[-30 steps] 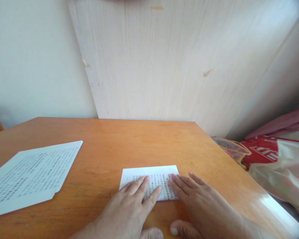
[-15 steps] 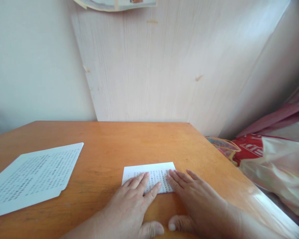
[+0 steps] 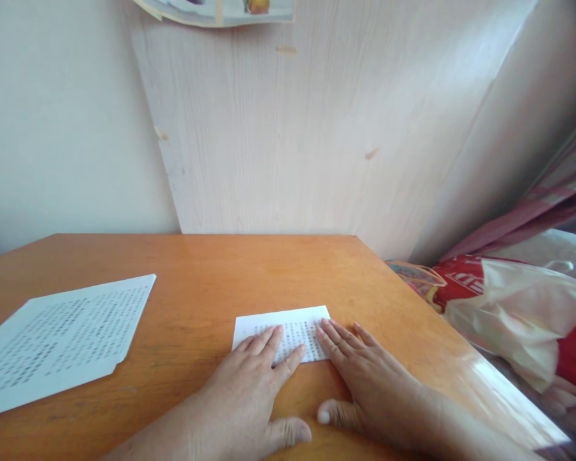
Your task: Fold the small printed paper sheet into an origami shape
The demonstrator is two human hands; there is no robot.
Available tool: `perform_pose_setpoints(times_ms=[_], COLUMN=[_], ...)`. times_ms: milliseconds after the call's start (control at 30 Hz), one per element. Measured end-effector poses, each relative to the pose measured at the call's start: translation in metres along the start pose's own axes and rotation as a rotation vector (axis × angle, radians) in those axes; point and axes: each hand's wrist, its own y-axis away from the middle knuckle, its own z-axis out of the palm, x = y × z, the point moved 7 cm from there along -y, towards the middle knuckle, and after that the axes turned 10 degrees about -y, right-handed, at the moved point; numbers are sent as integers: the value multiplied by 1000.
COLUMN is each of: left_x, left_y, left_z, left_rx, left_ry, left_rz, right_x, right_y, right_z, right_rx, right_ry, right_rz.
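A small printed slip (image 3: 282, 324) is pressed flat on the orange worktop (image 3: 211, 269), near its front edge. The left hand (image 3: 249, 390) and the right hand (image 3: 365, 384) are laid open, side by side, fingertips on the slip. A larger sheet (image 3: 60, 339) is seen well apart at the left; a bag (image 3: 509, 307) lies beyond the right edge.

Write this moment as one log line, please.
left hand: flat on small printed paper | right hand: fingertips on its right edge | table
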Motion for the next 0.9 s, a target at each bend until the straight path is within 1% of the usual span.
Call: perform_pose_setpoints(times_ms=[200, 400, 500, 633, 900], left_x=[0, -1, 0, 1, 1], left_y=[0, -3, -4, -5, -5], left_z=[-4, -1, -3, -7, -1], left_rx=[0, -56, -82, -80, -56], left_ry=[7, 44, 57, 56, 31], left_rz=[-3, -26, -27, -32, -25], right_x=[0, 0, 2, 2, 0], right_y=[-1, -2, -2, -2, -3], right_z=[0, -1, 0, 0, -6], right_rx=[-24, -43, -43, -53, -81], right_ry=[-35, -92, -117, -120, -133], right_rz=[17, 48, 62, 67, 79])
